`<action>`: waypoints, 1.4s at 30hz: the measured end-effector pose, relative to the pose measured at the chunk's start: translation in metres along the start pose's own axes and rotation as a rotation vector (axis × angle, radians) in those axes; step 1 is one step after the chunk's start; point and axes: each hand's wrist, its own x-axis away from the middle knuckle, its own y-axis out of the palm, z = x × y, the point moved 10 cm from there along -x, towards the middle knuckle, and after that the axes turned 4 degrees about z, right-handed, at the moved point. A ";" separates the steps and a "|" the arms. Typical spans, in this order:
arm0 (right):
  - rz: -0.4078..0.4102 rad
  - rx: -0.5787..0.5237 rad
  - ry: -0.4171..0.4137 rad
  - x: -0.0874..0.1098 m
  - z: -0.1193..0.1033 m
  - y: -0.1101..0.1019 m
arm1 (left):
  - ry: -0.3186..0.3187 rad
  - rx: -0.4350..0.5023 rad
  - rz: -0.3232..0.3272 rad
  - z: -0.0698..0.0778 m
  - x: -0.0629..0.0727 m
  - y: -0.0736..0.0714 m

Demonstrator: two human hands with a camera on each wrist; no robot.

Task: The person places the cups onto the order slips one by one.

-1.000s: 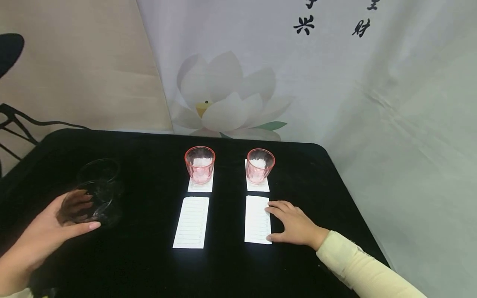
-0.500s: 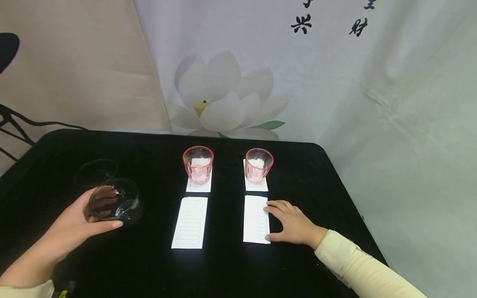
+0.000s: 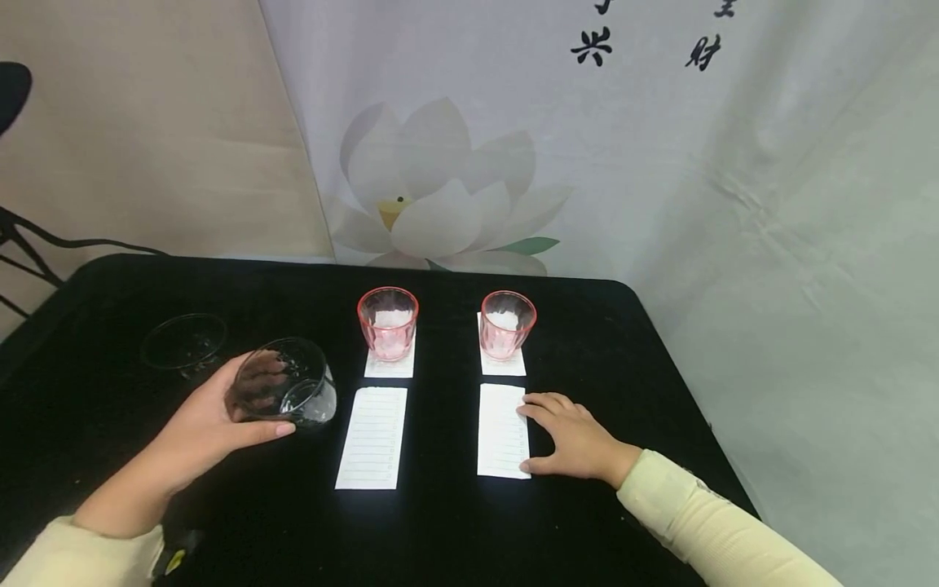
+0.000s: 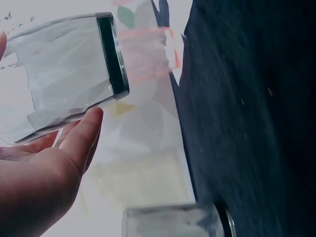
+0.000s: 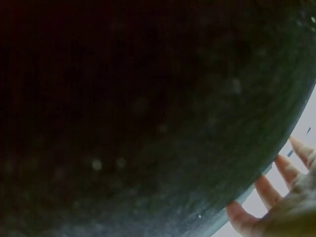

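Note:
My left hand [image 3: 209,420] grips a clear glass [image 3: 314,381] round its side, thumb in front and fingers behind. The glass is held above the black tabletop, left of the front left paper slip [image 3: 372,439]. In the left wrist view the same clear glass [image 4: 66,69] shows a thick base. My right hand [image 3: 575,440] lies low at the right edge of the front right paper slip [image 3: 502,432], its fingertips touching it and the fingers spread. Behind these slips, two pink glasses [image 3: 389,336] stand upright on two other slips, the right pink glass [image 3: 506,336] included.
A second clear glass [image 3: 183,342] stands on the black tablecloth [image 3: 440,530] at the left, behind my left hand. A light curtain [image 3: 623,163] with a printed flower hangs behind the table. Part of a dark frame [image 3: 29,253] shows at the far left.
My left hand has carried the clear glass rightward and slightly away, from the table's left side toward the paper slips. My right hand has stayed in place.

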 end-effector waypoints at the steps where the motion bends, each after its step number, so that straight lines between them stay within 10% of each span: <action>1: -0.001 0.000 0.002 0.000 0.000 0.000 | 0.004 0.005 -0.001 0.003 -0.001 0.002; 16: 0.020 0.003 -0.032 0.001 -0.004 -0.003 | 0.094 0.104 -0.030 0.045 -0.014 0.034; 42: -0.007 -0.008 -0.030 0.000 -0.003 -0.002 | 0.066 0.229 -0.113 0.077 -0.038 0.115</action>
